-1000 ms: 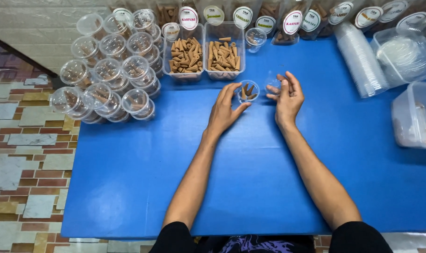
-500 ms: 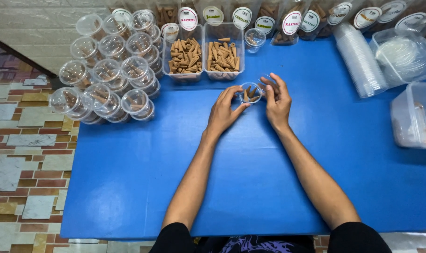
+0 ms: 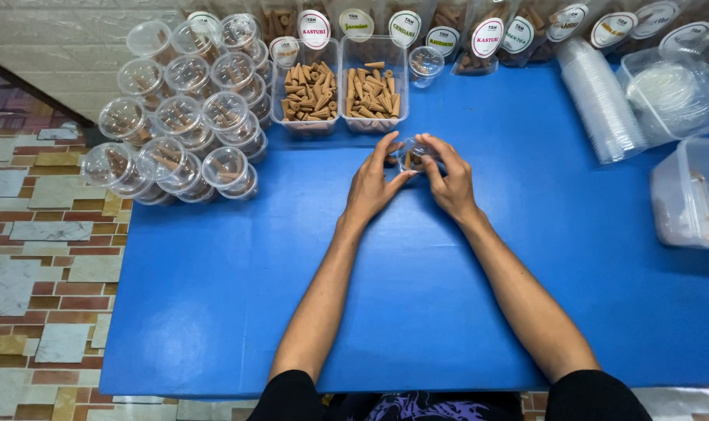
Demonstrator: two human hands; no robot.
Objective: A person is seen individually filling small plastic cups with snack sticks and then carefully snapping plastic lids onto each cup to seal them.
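While the blue table (image 3: pixel 214 273) spreads wide beneath, the left hand (image 3: pixel 372 183) and right hand (image 3: pixel 450 181) both close their fingers around a small clear cup (image 3: pixel 414 156) near the table's far middle. Pressing evenly around the rim would probably seat things best. Brown cones show inside it.

A plain blue table (image 3: pixel 214 296) carries tan cones (image 3: pixel 372 93) in clear tubs (image 3: pixel 374 123).

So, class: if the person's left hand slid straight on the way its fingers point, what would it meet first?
The left hand already touches the small clear cup. Beyond that, probably the clear tub of brown cones, though depth is hard to judge.
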